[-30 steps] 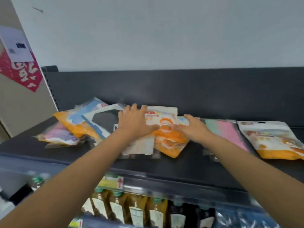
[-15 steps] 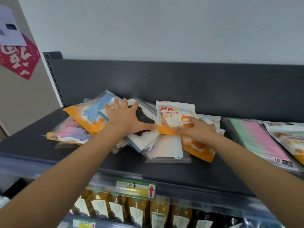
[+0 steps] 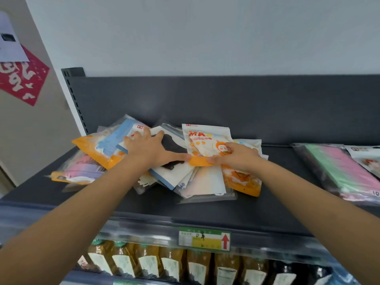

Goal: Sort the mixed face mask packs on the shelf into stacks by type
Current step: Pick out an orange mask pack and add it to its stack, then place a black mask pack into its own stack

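At the far left of the shelf (image 3: 144, 204) a pink pack (image 3: 82, 169) lies under an orange pack (image 3: 96, 149), both part of the unsorted heap. My left hand (image 3: 148, 150) has slid left off the cartoon packs and now lies flat and spread on the black-mask pack (image 3: 172, 161), pinning it; it grips nothing. Just to its right, my right hand (image 3: 236, 157) has closed on the near orange edge of the top cartoon pack (image 3: 205, 140), thumb on top and fingers beneath, and that pack's far end now stands up off the heap where a moment ago it lay flat. A second cartoon pack (image 3: 242, 179) rests below it, partly under my wrist. I judge this as the start of pulling one type free while the rest stay put. Well to the right, apart from the heap, a green-pink pack (image 3: 339, 171) lies beside another cartoon pack (image 3: 368, 159), probably where this one belongs.
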Motion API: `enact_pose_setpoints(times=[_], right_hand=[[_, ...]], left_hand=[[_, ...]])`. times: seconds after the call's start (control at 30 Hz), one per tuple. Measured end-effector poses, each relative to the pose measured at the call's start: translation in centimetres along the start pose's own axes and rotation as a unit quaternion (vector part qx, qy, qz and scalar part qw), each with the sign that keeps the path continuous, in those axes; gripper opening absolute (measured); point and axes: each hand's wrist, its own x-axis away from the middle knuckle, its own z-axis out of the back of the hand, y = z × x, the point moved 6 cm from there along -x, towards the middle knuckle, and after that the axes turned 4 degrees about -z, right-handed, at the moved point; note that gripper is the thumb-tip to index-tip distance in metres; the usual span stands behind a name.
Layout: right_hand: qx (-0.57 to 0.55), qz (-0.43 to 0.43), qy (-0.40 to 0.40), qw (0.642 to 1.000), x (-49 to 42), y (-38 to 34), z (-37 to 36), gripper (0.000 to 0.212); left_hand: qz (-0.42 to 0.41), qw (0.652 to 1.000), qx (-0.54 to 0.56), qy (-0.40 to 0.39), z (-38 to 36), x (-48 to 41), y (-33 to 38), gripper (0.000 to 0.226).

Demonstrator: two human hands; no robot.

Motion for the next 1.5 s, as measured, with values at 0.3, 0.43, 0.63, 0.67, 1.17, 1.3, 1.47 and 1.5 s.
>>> enact_pose_setpoints(times=[0.3,0.43,0.63,0.67,1.17,1.3,1.47,1.5], right_hand=[[0.003,-0.009,0.013,1.0,0.5,-4.0,-1.3,0.103],[-0.024,-0.04,0.003,0.999,0.3,-4.1,-1.3,0.11],[-0.064,0.056,0.225,0.971,2.6,-7.9,1.0,0.069],[-0.072,0.083,0.248,0.962,3.3,-9.0,1.1,0.057],[-0.418,0.072,0.102,0.9,9.9,-13.4,-0.6,0.046],[-0.497,0.107,0.183,0.842,12.3,-10.3,3.5,0.029],[-0.492,0.032,0.274,0.826,15.0,-0.2,7.8,0.018],[-0.481,0.018,0.289,0.827,15.6,2.2,8.5,0.016]], left_hand=[[-0.008,1.0,0.021,-0.01,-0.3,-0.7,-3.9,0.137],[-0.022,1.0,0.022,-0.002,0.2,-0.6,-4.2,0.127],[-0.008,0.993,0.093,0.066,2.9,-1.2,-6.6,0.075],[-0.009,0.992,0.113,0.057,3.1,-1.4,-7.1,0.067],[-0.076,0.837,0.49,0.23,14.8,2.0,-10.2,0.073],[-0.124,0.797,0.54,0.241,15.9,3.1,-5.1,0.07],[-0.209,0.788,0.568,0.113,13.3,4.3,6.3,0.064],[-0.228,0.793,0.558,0.09,12.7,4.9,9.0,0.065]])
